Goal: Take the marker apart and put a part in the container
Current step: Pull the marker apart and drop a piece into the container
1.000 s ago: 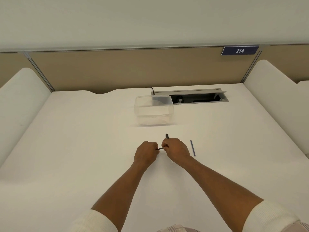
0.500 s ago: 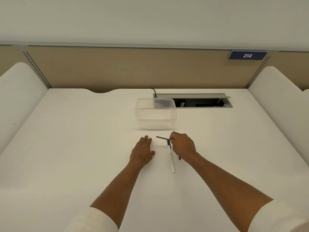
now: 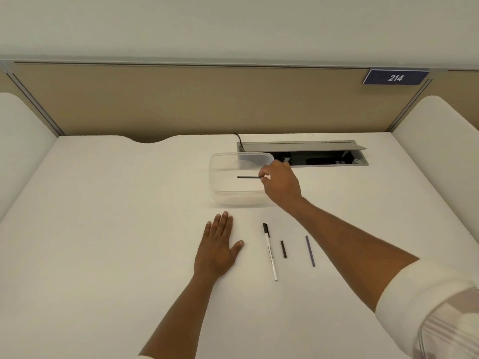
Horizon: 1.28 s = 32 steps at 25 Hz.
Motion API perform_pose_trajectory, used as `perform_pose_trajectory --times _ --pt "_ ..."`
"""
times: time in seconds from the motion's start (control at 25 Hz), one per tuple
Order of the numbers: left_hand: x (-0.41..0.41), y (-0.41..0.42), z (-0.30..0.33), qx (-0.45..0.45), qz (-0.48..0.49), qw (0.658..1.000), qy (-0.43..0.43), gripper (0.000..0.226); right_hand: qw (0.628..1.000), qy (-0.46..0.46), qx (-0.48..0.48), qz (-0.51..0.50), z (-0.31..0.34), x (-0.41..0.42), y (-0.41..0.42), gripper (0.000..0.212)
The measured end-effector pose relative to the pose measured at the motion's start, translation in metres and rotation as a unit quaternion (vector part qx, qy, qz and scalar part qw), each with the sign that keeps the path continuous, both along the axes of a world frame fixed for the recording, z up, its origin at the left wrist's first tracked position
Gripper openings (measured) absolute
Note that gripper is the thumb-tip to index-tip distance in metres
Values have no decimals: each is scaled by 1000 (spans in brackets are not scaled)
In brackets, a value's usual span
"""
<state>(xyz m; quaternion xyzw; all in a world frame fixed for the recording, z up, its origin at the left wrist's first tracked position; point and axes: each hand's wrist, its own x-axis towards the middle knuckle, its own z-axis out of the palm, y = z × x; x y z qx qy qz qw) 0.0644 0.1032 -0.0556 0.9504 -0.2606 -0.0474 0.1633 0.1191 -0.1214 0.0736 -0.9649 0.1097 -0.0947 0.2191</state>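
Note:
My right hand (image 3: 281,183) pinches one end of a thin dark rod (image 3: 248,177), a marker part, and holds it level over the open clear plastic container (image 3: 220,187). The white marker barrel (image 3: 270,253) with a black tip lies on the table below. Right of it lie a short black piece (image 3: 283,249) and a thin bluish stick (image 3: 310,251). My left hand (image 3: 219,246) rests flat on the table, fingers straight, left of the barrel and in front of the container.
The white table (image 3: 103,229) ends at a tan partition (image 3: 181,99) at the back. An open cable hatch (image 3: 324,158) sits behind the container, with a black cable (image 3: 239,141) running into it. White side panels stand left and right.
My right hand has lifted the dark rod from near the barrel up and forward over the container. My left hand, earlier gripping the marker, now lies flat. The barrel lies free on the table.

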Motion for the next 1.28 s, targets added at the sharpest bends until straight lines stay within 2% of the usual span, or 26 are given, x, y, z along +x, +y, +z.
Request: perform_pose_trajectory --times 0.2,0.4,0.6,0.72,1.28 --pt "0 -1 -1 1 10 1000 -5 75 998 42 -24 38 -11 43 -1 17" --pt "2 -1 -3 -12 60 998 -3 81 989 129 5 66 -22 77 1 15" --pt "2 -2 -6 -7 65 998 -7 81 969 198 -84 123 -32 95 4 16" --pt "3 -2 -7 -7 67 998 -6 81 960 230 -106 121 -38 100 6 17" --pt "3 -3 -6 -10 69 998 -7 81 961 241 -94 95 -47 101 7 15"
